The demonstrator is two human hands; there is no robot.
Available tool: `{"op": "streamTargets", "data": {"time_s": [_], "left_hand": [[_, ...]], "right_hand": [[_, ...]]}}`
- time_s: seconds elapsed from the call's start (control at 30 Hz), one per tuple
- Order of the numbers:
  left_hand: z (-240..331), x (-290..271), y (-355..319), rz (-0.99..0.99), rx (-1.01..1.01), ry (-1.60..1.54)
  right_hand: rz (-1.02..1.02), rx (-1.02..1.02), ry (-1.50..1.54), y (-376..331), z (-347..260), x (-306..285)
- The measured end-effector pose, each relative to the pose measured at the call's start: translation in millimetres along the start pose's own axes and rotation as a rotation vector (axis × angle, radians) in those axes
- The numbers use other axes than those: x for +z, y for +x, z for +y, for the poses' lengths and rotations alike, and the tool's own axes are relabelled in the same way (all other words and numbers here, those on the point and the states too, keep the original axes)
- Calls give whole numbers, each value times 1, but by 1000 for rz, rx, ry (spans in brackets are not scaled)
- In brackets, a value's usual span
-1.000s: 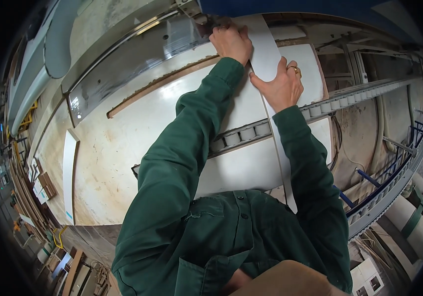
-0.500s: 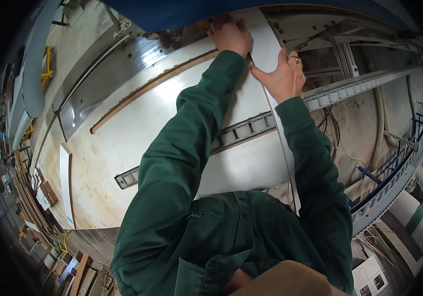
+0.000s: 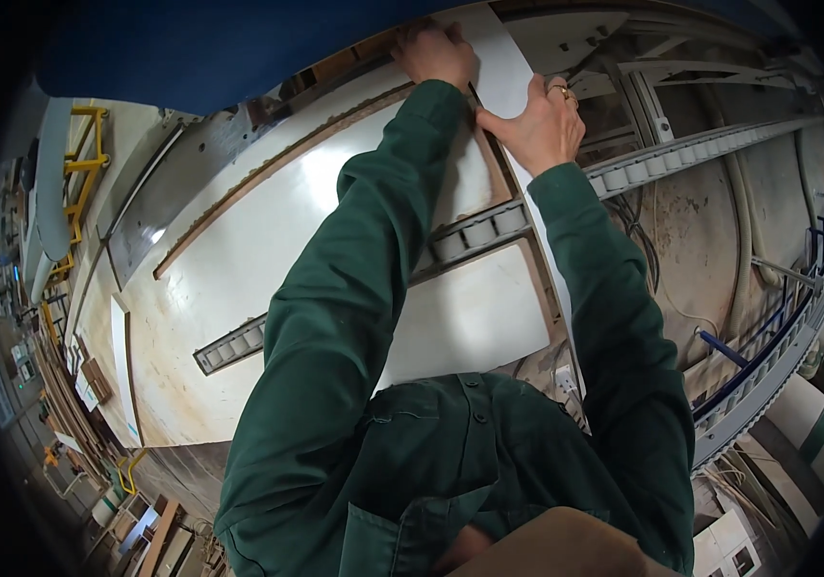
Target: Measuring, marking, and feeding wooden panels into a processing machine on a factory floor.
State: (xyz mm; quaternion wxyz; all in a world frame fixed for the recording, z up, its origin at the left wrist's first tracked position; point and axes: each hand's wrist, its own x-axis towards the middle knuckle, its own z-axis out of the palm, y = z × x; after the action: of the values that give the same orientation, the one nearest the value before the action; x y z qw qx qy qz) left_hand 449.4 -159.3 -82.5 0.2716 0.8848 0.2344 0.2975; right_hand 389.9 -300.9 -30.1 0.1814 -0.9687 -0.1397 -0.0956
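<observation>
A long narrow white panel (image 3: 500,53) runs from beside my waist to the far side, under the edge of a blue machine cover (image 3: 200,48). My left hand (image 3: 436,56) lies at its far left edge with bent fingers, the tips in shadow near the cover. With the thumb at the left edge and the fingers at the right, my right hand (image 3: 547,125) spans the panel and grips it. A ring shows on that hand. Below my hands the panel passes over a roller track (image 3: 479,234), and my right sleeve hides part of it.
The white worktable (image 3: 470,313) carries a raised brown-edged strip (image 3: 239,207) along its far part. A loose white strip (image 3: 124,370) lies at its left. More rollers (image 3: 676,165) continue to the right, past a metal frame. Several boards (image 3: 56,404) are stacked beyond the table's left end.
Both hands and the panel have shifted slightly away from me, toward the blue cover. More table surface shows beside the panel's left edge. The view has tilted, so the cover fills more of the upper left.
</observation>
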Motion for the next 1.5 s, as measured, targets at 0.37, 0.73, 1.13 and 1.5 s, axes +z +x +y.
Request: {"op": "streamTargets", "data": {"time_s": [0.37,0.73,1.13,1.5], "left_hand": [[53,52,9,-81,-28,1],[129,113,4,-256,-179,-33],[148,167,47,-259,-192,-142],[175,167,56,23,-407,90]], "right_hand": [[53,-14,16,35,69,-12],[-56,85,-54,59,153,-40],[505,455,33,-204,372,-257],[672,1269,-544,-537,601,-432]]}}
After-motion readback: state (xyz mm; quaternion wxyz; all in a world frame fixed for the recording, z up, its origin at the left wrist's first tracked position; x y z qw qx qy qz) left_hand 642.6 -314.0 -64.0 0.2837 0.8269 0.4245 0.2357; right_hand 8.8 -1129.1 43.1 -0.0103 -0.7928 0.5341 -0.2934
